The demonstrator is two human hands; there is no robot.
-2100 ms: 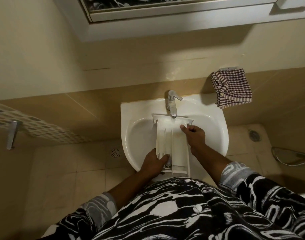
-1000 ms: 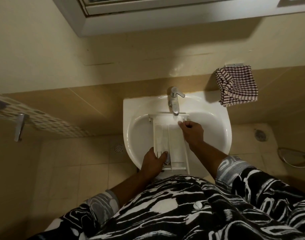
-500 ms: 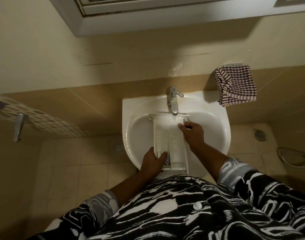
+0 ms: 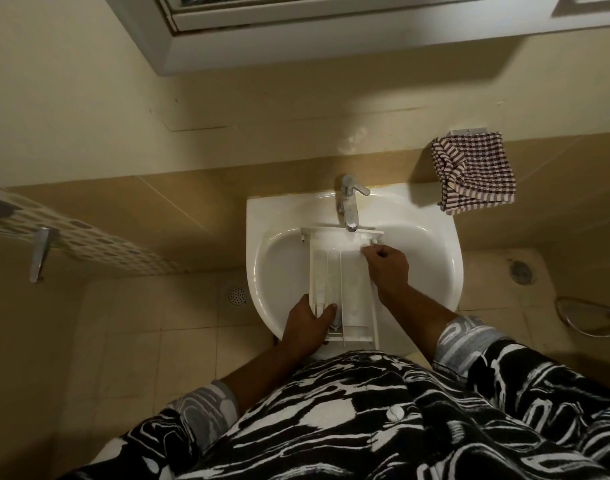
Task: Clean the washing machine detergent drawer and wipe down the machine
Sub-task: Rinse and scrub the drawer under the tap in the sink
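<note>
Item: detergent drawer [image 4: 352,282], white plastic, long and divided lengthwise into compartments, lying across the bowl of a white sink [image 4: 262,216] with its near end over the sink's front rim and its far end panel directly under the spout of a chrome tap [image 4: 348,202]. Left grip [image 4: 307,322]: closed round the drawer's near left corner, fingers wrapped under the outer wall and the thumb laid over the top into the narrow left compartment; just right of the thumb tip sits a small blue-grey cap [image 4: 336,320] inside the drawer. Right grip [image 4: 388,268]: fingers curled, tips bunched against the drawer's right wall close to its far corner; whether they pinch the wall itself or something small is too fine to tell. The two grips sit at opposite ends of the drawer, the left nearer the body, the right farther out and just short of the tap. Beyond and to the right of the right grip, a checked cloth [image 4: 473,171] hangs on the tiled wall. Left of the left grip, a round floor drain [image 4: 237,295] is set in the tiled floor; a second drain [image 4: 521,271] lies well right of the right grip. Both forearms come out of black-and-white patterned sleeves [image 4: 469,337]. Above the tap, a wall cabinet [image 4: 296,29] fills the top of the view.
</note>
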